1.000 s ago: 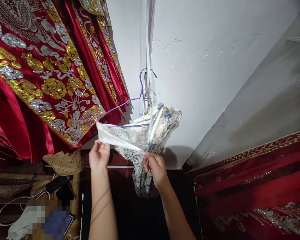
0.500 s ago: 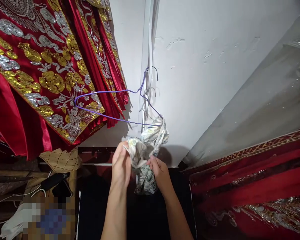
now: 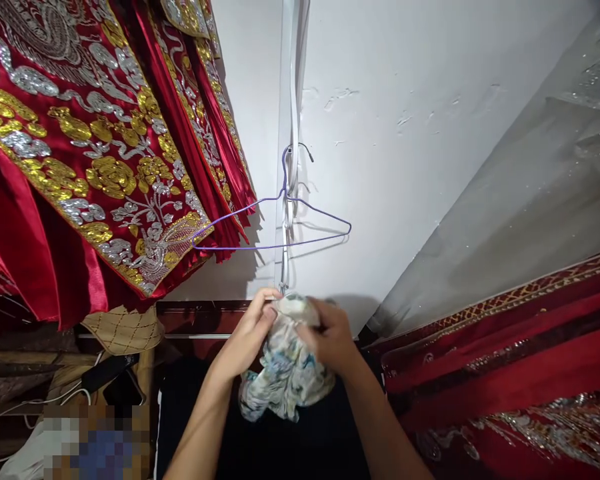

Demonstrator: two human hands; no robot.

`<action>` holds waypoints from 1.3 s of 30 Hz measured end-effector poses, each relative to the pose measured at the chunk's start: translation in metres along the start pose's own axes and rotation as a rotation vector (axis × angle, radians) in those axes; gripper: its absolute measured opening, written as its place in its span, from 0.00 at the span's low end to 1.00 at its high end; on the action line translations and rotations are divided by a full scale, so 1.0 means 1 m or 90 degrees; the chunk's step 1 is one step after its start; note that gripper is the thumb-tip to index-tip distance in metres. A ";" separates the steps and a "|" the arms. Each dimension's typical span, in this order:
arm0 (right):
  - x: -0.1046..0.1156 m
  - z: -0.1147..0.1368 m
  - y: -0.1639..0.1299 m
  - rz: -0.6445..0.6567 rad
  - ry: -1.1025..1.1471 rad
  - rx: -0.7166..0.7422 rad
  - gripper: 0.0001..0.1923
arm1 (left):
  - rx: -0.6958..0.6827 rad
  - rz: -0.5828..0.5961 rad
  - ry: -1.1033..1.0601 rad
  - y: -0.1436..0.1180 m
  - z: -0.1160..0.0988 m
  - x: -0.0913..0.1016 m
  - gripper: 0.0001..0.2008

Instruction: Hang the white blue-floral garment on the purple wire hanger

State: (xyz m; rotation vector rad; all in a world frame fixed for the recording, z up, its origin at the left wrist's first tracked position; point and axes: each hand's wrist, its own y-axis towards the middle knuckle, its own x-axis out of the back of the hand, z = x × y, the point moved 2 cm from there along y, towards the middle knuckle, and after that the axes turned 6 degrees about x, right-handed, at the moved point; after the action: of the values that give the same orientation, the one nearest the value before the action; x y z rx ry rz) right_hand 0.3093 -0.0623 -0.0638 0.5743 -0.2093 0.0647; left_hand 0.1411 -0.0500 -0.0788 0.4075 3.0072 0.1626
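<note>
A bunched light garment with a blue-green and yellow pattern (image 3: 293,363) hangs from both of my hands, below the hanger. My left hand (image 3: 253,330) grips its upper left edge, fingers closed on the cloth. On the other side my right hand (image 3: 333,333) is closed on the upper right edge, a little blurred, with some fingers hidden behind the fabric. Above them a purple wire hanger (image 3: 240,248) hangs bare from a white strap (image 3: 293,87) on the wall, apart from both hands.
Red garments with gold and silver embroidery (image 3: 110,177) hang at left, behind the hanger's left end. A sheer grey cover (image 3: 485,220) and red embroidered cloth (image 3: 505,360) are at right. Lower left, a black phone (image 3: 124,390) and white cable (image 3: 10,403) lie on a wooden surface.
The garment has come off the hanger and is now lower, gathered between both hands. The hanger has swung round flatter to the wall. My hands have moved closer together around the cloth.
</note>
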 end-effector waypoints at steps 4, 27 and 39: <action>0.025 -0.009 0.057 -0.209 -0.041 0.084 0.06 | 0.024 0.072 0.220 -0.009 0.001 0.018 0.11; 0.093 -0.049 0.072 0.012 -0.227 -0.063 0.09 | -0.217 -0.034 0.400 0.040 -0.090 0.085 0.12; 0.085 -0.046 0.072 0.023 -0.256 -0.083 0.09 | -0.064 -0.244 0.992 0.005 -0.096 0.101 0.15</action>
State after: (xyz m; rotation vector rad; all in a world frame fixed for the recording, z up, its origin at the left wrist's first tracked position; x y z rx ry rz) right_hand 0.3923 0.0233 -0.0453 0.4496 -0.6104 -0.0302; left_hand 0.0347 -0.0266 0.0082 -0.6855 4.3670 0.9780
